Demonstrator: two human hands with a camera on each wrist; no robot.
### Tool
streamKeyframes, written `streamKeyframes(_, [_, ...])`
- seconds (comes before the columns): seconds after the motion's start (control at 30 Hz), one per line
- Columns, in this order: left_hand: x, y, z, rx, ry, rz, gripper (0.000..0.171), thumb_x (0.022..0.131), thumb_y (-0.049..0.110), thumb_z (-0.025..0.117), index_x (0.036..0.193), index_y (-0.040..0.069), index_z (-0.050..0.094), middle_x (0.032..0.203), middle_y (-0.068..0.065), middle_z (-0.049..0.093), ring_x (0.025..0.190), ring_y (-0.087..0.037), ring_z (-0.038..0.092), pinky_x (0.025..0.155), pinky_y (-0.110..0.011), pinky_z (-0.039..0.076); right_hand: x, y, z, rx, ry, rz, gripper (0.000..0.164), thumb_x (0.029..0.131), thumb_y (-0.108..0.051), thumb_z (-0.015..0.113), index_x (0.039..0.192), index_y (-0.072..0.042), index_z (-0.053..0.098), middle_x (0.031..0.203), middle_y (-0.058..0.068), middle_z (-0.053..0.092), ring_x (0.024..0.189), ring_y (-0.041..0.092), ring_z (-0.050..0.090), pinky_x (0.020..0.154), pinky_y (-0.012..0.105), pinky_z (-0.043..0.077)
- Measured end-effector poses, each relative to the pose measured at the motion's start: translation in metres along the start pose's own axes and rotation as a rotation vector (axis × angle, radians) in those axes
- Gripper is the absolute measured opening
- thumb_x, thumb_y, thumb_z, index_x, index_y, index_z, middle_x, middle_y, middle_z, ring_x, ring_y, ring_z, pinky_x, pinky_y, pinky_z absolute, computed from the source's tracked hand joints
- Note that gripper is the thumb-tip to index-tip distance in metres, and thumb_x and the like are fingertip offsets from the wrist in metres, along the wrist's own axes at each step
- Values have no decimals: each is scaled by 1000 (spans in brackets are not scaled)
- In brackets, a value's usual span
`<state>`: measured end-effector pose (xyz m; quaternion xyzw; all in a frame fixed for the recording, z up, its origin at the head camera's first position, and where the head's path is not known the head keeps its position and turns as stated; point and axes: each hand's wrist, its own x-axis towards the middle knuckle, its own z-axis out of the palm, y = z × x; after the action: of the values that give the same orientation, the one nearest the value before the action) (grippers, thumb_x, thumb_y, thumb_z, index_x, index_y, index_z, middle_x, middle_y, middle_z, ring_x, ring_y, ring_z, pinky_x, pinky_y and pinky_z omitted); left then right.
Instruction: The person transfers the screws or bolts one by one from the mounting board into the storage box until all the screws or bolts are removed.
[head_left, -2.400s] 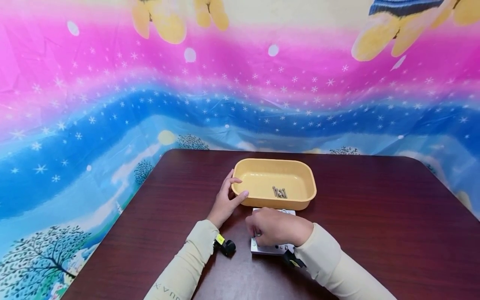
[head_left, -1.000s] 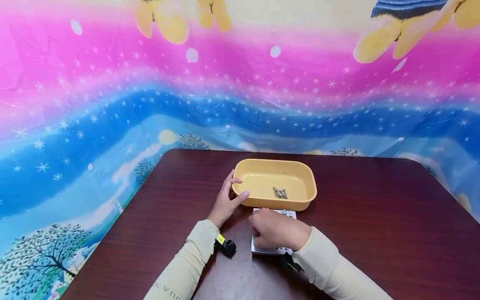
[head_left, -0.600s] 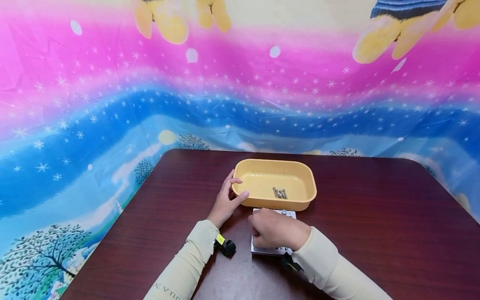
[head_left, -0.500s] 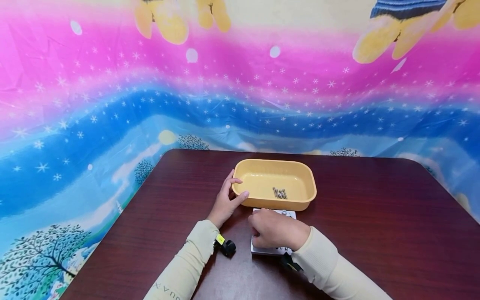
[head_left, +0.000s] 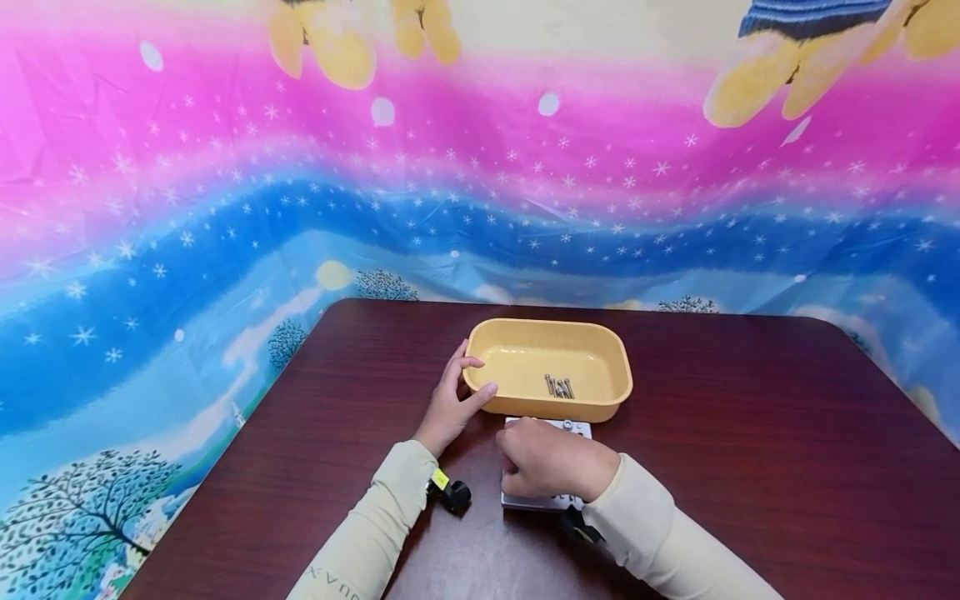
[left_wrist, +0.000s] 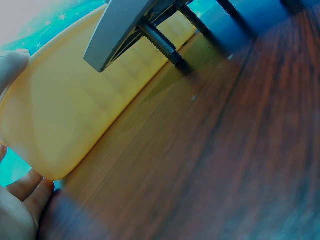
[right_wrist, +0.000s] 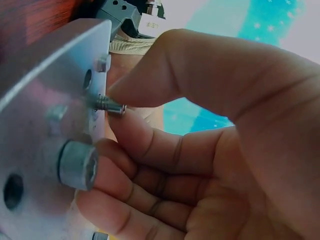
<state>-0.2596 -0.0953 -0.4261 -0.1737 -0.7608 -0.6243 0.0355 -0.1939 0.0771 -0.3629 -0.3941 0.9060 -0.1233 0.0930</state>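
Observation:
My left hand (head_left: pixel 448 410) grips the left end of a yellow plastic bin (head_left: pixel 555 409), thumb on the near rim and fingers round the side. Against the near side of the bin lies a silver metal plate (head_left: pixel 525 502), partly hidden by my right hand (head_left: pixel 558 457). In the right wrist view, thumb and index finger pinch a small screw (right_wrist: pixel 111 105), its threaded end at the plate's face. A larger socket head screw (right_wrist: pixel 78 165) stands in the plate beside the other fingers. Threaded shanks (left_wrist: pixel 161 41) stick out under the plate in the left wrist view.
Several loose screws (head_left: pixel 558 387) lie on the bin's floor. An open hole (right_wrist: pixel 13 191) shows in the plate. Both wrists carry small black cameras (head_left: pixel 454 496). A dark red wooden table (head_left: pixel 720 400) bears everything, with a printed cloth (head_left: pixel 480 167) behind it.
Since the earliest frame my right hand has turned slightly and shifted a little to the right, hiding its fingertips in the head view. The left hand and bin stay put.

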Motion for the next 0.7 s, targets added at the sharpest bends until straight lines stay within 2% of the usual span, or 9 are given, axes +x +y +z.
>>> streamKeyframes(0.37, [0,-1,1,-4,-1,4,47,91,21,68,125,-3,47,160,-2,15,135,-27,40,105,-43,38,-3,2,-1,64,-2,-8,12,72,-9,65,69,-14,54,57,-11,49,49,2,46,48,20,40])
streamKeyframes(0.57, [0,0,1,-9,8,14,41,90,20,68,122,3,49,160,-3,15,133,-29,42,104,-44,39,-3,2,-2,28,16,-36,15,75,-9,65,75,-14,51,65,-8,46,55,5,44,52,21,38])
streamKeyframes(0.7, [0,-1,0,-18,2,14,40,91,19,68,122,4,49,160,-4,14,132,-31,42,104,-45,39,-3,3,-2,18,4,-22,14,76,-9,65,75,-14,52,67,-8,45,57,6,44,53,22,39])
